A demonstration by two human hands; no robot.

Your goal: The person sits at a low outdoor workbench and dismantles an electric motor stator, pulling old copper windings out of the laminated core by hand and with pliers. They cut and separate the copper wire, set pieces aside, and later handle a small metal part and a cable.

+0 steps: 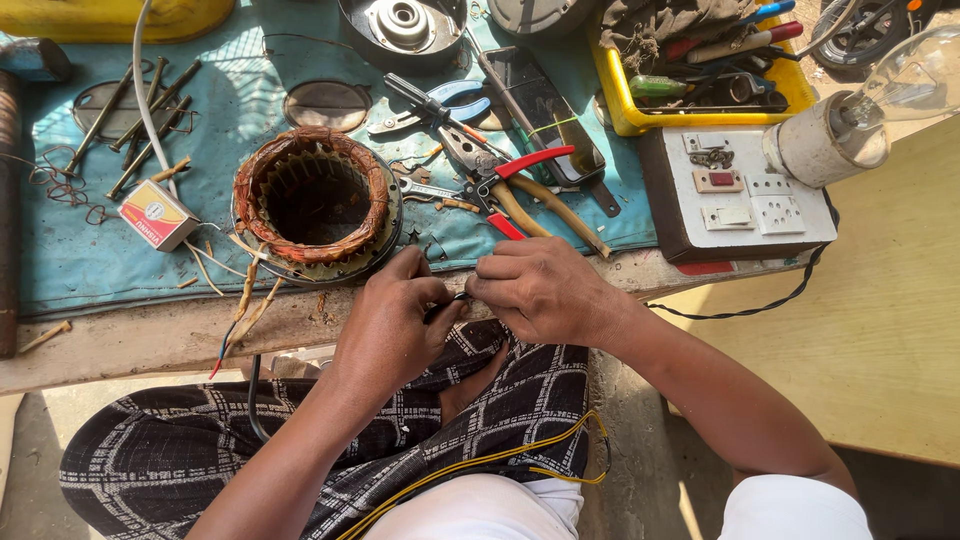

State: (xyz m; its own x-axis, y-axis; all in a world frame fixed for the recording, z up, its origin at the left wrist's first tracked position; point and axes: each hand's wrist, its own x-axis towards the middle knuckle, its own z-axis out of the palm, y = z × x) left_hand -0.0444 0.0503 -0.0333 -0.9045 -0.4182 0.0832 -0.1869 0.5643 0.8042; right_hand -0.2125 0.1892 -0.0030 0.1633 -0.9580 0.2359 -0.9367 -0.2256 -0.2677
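Both hands (470, 305) pinch dark wire (440, 308) over blue-clothed workbench (90, 255); tools scattered.

Small rectangular box (157, 213) — red, yellow, white label face — lies tilted on blue cloth (90, 250), left of copper-wound stator (317, 200), white cable (150, 110) just beside.

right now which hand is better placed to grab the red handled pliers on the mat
Right hand, probably: the red-handled pliers lie just beyond its knuckles, while the left hand sits nearer the stator. Both pinch a thin wire.
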